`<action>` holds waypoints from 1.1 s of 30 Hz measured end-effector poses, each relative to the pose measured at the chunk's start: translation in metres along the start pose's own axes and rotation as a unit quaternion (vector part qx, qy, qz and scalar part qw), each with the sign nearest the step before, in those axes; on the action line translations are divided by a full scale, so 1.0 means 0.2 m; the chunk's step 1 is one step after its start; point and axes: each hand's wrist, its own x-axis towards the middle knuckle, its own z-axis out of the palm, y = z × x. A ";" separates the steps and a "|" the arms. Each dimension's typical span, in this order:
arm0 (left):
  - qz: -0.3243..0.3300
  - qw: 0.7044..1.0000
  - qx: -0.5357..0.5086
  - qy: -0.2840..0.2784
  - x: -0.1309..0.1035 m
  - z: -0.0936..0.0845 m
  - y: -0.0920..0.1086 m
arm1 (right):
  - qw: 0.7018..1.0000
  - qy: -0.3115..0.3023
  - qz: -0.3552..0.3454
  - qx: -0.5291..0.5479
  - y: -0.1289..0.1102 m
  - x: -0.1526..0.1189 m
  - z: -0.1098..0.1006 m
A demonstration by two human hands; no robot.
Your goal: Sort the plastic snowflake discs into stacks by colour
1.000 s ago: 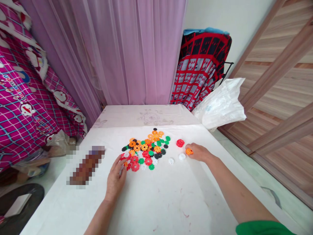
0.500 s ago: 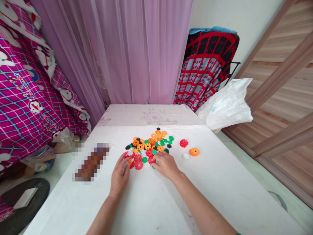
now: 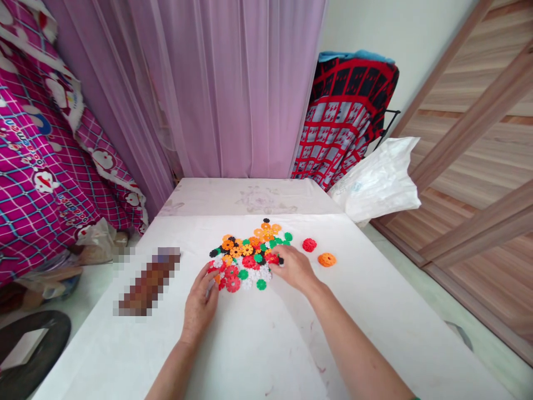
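A pile of notched flower-shaped plastic discs (image 3: 247, 250) in orange, red, green, black and white lies on the white tablecloth (image 3: 250, 344). My right hand (image 3: 296, 270) is at the pile's right side, with thumb and fingers closed on a red notched disc (image 3: 272, 259). A black disc shows right by those fingertips. At the pile's left edge rests my left hand (image 3: 202, 300), its fingers bent and the thumb apart from them. Its fingertips touch near red and white discs, and I see nothing clearly held there.
Right of the pile sit a small red stack of discs (image 3: 309, 245) and an orange stack (image 3: 327, 259). A pixelated brown object (image 3: 147, 283) lies on the left. A white plastic bag (image 3: 377, 180) hangs by the table's far right corner. Purple curtains (image 3: 237, 89) stand behind.
My right hand has moved slightly right and now pinches a red disc. A green disc at the pile's front is uncovered. My left hand stays nearly in place; the view has shifted a little.
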 end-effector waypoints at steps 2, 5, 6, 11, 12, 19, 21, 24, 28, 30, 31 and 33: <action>0.005 1.000 0.007 -0.001 0.00 0.00 0.00 | 0.997 0.043 0.069 -0.016 0.16 0.04 -0.10; 0.005 1.000 0.017 0.002 0.00 0.00 -0.01 | 0.984 0.051 0.153 -0.073 0.41 0.11 -0.21; 0.005 1.000 0.019 0.002 0.00 0.01 -0.02 | 0.983 0.042 0.158 -0.080 0.48 0.12 -0.22; 0.004 1.000 0.021 0.006 0.00 0.01 -0.04 | 0.984 0.005 0.147 -0.097 0.61 0.15 -0.23; 0.006 1.000 0.022 0.007 0.00 0.01 -0.04 | 0.984 -0.002 0.147 -0.102 0.61 0.15 -0.23; 0.007 1.000 0.026 0.003 0.00 0.00 -0.02 | 0.981 -0.040 0.150 -0.120 0.55 0.16 -0.23; -0.003 1.000 0.025 0.003 0.00 0.00 -0.02 | 0.982 -0.038 0.146 -0.117 0.56 0.16 -0.24; -0.011 1.000 0.026 -0.004 0.00 0.01 -0.04 | 0.986 0.006 0.126 -0.107 0.56 0.12 -0.24; 0.002 0.999 0.034 -0.006 0.00 0.02 -0.08 | 0.991 0.103 0.077 -0.030 0.44 -0.06 -0.11; 0.015 0.999 0.036 -0.009 0.00 0.03 -0.10 | 0.990 0.136 0.025 0.028 0.33 -0.19 0.02; 0.022 0.999 0.039 -0.006 0.00 0.03 -0.11 | 0.988 0.141 -0.006 0.056 0.26 -0.25 0.10; 0.034 0.998 0.050 0.003 0.00 0.04 -0.12 | 0.986 0.131 -0.042 0.090 0.15 -0.35 0.24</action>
